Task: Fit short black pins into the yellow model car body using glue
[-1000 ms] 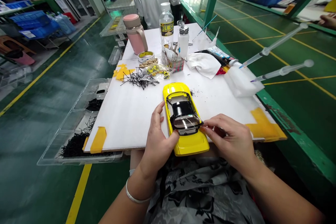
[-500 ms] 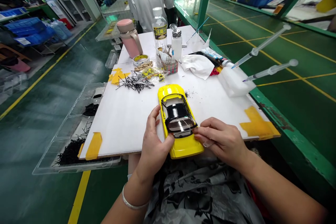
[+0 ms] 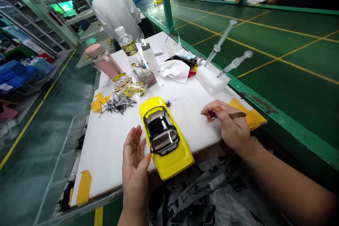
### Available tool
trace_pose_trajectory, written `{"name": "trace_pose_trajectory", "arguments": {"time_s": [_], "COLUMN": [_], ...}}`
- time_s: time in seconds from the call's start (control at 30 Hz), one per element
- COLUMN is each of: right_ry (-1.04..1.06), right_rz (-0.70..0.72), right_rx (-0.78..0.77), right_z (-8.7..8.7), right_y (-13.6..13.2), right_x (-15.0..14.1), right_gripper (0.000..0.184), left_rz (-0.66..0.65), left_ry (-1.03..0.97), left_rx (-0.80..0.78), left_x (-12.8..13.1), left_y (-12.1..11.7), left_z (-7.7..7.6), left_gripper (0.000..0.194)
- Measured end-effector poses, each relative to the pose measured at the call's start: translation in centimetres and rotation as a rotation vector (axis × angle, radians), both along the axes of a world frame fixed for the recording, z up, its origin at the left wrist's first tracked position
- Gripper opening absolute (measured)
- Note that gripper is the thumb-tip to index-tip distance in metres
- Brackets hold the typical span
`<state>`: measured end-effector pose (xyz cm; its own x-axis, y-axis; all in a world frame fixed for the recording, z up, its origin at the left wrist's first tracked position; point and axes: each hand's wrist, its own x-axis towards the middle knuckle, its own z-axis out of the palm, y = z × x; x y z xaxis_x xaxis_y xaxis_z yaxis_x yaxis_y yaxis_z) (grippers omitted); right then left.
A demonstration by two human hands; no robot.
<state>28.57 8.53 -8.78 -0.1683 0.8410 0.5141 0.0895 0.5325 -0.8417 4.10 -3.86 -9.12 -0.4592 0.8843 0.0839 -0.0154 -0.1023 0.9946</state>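
Observation:
A yellow model car body (image 3: 169,159) with a black roof and a tinted window (image 3: 165,140) lies at the table's near edge, its lower end jutting over it. My left hand (image 3: 136,159) is open at the car's left side, its thumb close to or touching the body. My right hand (image 3: 230,123) is off to the right above the table, apart from the car. Its fingers are closed around what looks like tweezers (image 3: 238,114); only the flat brownish back end shows and the tips are hidden.
Black sticks (image 3: 118,104), a plastic bag of small parts (image 3: 134,90) and a pink flask (image 3: 103,61) stand or lie at the back left. Two syringes (image 3: 218,46) stick in a white foam block (image 3: 212,79). A white cloth (image 3: 174,70) lies centre back. Another person (image 3: 116,10) is beyond.
My right hand has left the car's window edge and moved right, with the tweezers now visible in it. My left hand has loosened from the car's side. The view has turned and tilted.

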Motion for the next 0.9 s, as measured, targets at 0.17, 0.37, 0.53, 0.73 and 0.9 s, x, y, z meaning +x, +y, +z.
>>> {"name": "trace_pose_trajectory", "arguments": {"time_s": [0.17,0.37,0.53,0.73,0.9], "right_ry": [-0.127,-0.134,-0.090,-0.226,-0.351], "right_rz": [0.020,0.206,0.150,0.238,0.225], "right_rx": [0.000,-0.275,-0.380,-0.261,-0.177], "right_z": [-0.6,0.2,2.1,5.2,5.2], "right_y": [0.9,2.1,3.7,8.5,11.9], "right_x": [2.1,3.9,3.6,-0.4,-4.2], "right_gripper": [0.044,0.054,0.036,0.010,0.008], "left_rz": [0.090,0.039,0.068,0.153,0.268], "left_ry": [-0.018,0.259,0.278,0.198,0.093], "left_rx": [-0.092,-0.181,-0.163,-0.076,-0.027], "left_x": [0.2,0.4,1.0,1.0,1.0], "left_y": [0.2,-0.5,-0.8,-1.3,-1.4], "left_z": [0.8,0.8,0.4,-0.5,-1.2], "left_gripper": [0.060,0.069,0.068,0.053,0.041]}}
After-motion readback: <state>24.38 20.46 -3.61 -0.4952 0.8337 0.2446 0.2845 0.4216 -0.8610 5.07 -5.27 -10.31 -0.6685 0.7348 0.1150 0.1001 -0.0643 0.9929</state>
